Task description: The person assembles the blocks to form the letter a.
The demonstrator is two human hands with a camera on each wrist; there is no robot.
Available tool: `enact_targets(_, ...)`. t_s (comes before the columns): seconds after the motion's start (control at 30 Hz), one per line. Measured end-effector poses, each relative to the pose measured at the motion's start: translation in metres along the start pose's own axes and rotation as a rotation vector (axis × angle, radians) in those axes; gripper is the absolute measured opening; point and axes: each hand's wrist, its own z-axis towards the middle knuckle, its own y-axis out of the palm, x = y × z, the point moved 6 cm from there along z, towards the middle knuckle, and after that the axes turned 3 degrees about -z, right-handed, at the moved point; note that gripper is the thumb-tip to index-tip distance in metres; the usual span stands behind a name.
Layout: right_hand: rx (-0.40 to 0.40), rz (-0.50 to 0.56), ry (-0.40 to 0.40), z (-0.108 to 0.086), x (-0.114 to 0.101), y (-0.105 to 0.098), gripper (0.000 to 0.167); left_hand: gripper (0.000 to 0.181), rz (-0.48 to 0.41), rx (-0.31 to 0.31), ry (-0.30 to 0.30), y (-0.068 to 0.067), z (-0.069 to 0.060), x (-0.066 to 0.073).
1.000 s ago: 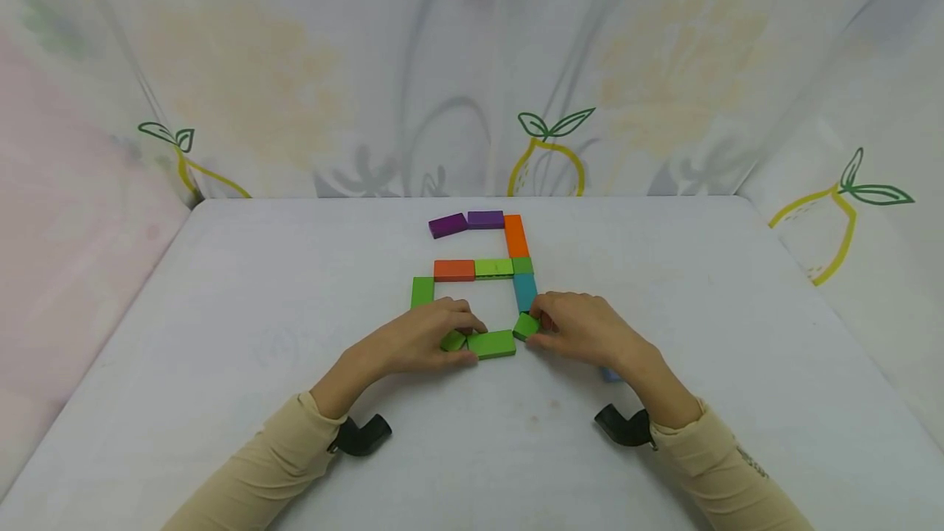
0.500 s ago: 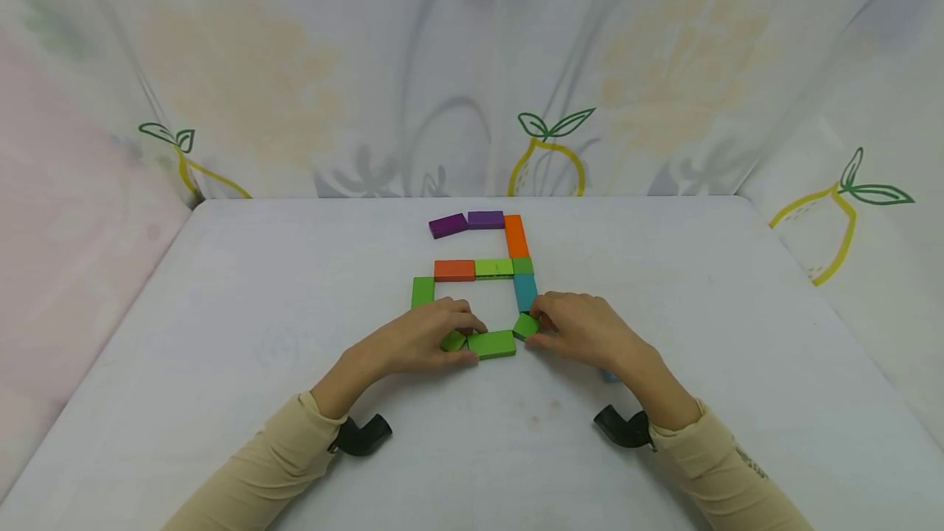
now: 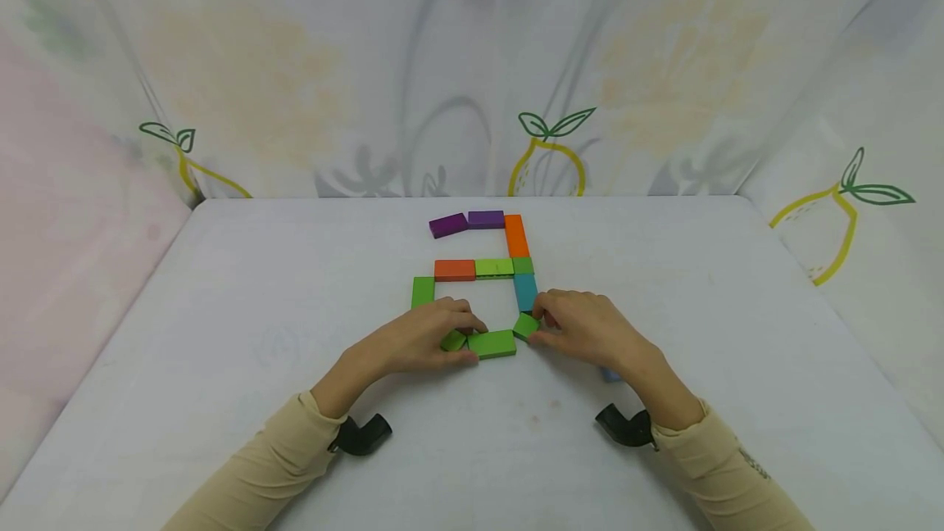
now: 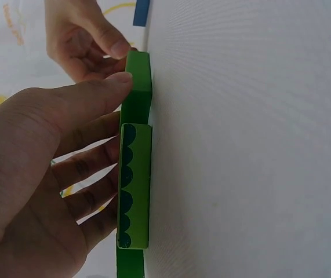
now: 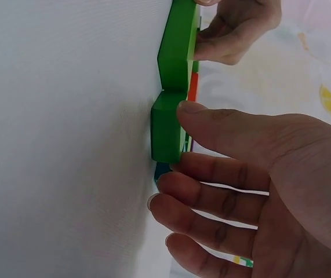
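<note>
In the head view my left hand [image 3: 424,338] holds a long green block [image 3: 492,344] at its left end, thumb on the near side and fingers on the far side. A small tilted green block [image 3: 453,341] lies partly hidden under that hand. The left wrist view shows dark scallops along one side of a green block [image 4: 136,185]. My right hand [image 3: 590,326] pinches another small green block [image 5: 168,127], turned at an angle, between thumb and index finger. This block meets the long block's right end and sits just below a teal block [image 3: 525,292].
Beyond the hands, an orange-red block [image 3: 454,270], a lime block [image 3: 493,268], an orange block [image 3: 517,236] and two purple blocks [image 3: 486,220] continue the outline. A green block [image 3: 423,291] stands at left. A blue block [image 3: 611,375] is partly under the right wrist.
My right hand has shifted very slightly up and to the right at the small green block. The left hand and the blocks look unmoved.
</note>
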Motion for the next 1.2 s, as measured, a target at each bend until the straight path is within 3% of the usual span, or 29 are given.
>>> enact_targets(0.97, -0.007, 0.008, 0.012, 0.001, 0.001, 0.0, 0.024, 0.035, 0.001, -0.021, 0.011, 0.0, -0.001, -0.002)
enact_targets(1.07, 0.005, 0.009, 0.01, 0.0, 0.0, -0.001, 0.023, 0.037, 0.023, -0.043, 0.034, -0.003, -0.002, -0.002)
enact_targets(1.2, 0.01, 0.044, -0.017, 0.001, -0.006, -0.002, 0.023, 0.039, 0.05, -0.028, 0.052, -0.019, -0.009, -0.005)
